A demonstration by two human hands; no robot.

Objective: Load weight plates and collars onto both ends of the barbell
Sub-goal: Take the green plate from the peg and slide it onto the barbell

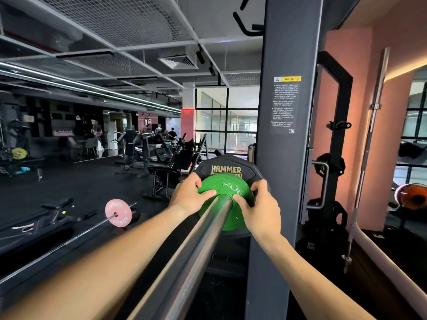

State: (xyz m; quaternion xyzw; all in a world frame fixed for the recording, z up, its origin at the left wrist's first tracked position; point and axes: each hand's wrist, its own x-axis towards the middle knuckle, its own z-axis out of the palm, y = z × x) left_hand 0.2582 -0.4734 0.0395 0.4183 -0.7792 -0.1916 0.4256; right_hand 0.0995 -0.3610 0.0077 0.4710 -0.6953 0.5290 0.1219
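A steel barbell sleeve (196, 245) runs from the bottom of the view up toward the middle. On it sits a small green plate (227, 189), pressed against a larger black plate (225, 166) lettered HAMMER. My left hand (188, 197) grips the green plate's left rim, thumb on its face. My right hand (257, 207) grips its right rim, fingers curled over the edge. No collar is visible on the sleeve.
A dark rack upright (284, 135) with a warning label stands just right of the plates. Behind it a storage rack (332, 172) holds black plates. A second barbell with a pink plate (118, 215) lies at left. Another bar (367, 158) leans against the pink wall.
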